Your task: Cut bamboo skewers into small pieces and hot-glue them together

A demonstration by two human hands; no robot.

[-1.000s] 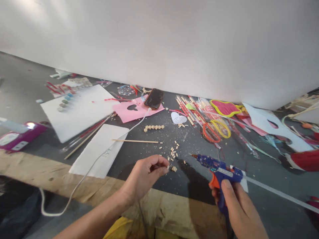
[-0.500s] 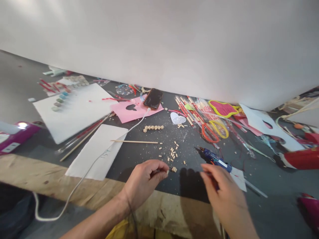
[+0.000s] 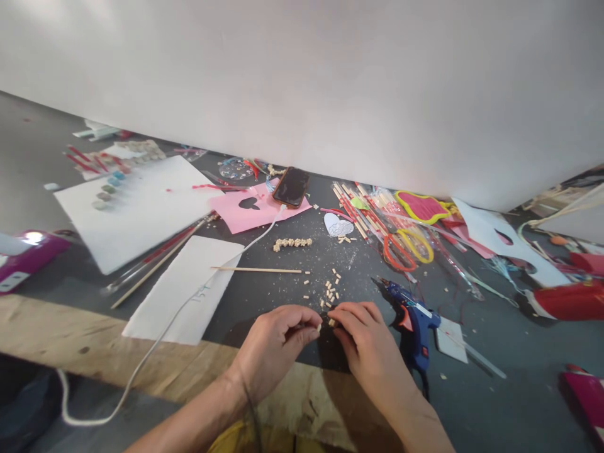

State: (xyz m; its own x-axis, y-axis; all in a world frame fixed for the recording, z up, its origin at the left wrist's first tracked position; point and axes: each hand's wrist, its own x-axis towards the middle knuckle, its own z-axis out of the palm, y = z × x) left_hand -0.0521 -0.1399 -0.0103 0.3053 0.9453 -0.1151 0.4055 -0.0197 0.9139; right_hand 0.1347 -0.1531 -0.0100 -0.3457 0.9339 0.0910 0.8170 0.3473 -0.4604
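Note:
My left hand (image 3: 280, 336) is closed in a pinch, with the pale tip of a small wooden stick piece (image 3: 319, 327) showing at its fingertips. Close beside it, my right hand (image 3: 365, 333) has its thumb and fingers round a small cluster of wooden stick pieces (image 3: 332, 323) on the dark table. Just beyond the fingertips lie several loose cut stick pieces (image 3: 330, 290). Farther back is a row of joined stick pieces (image 3: 292, 243). A blue glue gun (image 3: 415, 321) rests to the right of my right hand.
A thin wooden skewer (image 3: 259, 270) lies partly over white paper (image 3: 189, 289), crossed by a white cable (image 3: 165, 333). A phone (image 3: 291, 187) sits on pink paper (image 3: 231, 211). Scissors (image 3: 399, 251), bundled sticks (image 3: 349, 207) and a paper heart (image 3: 337, 224) lie farther back.
My right hand has moved left from beside the glue gun to the small cluster, and its fingers now touch it. My left hand keeps its pinch in nearly the same place.

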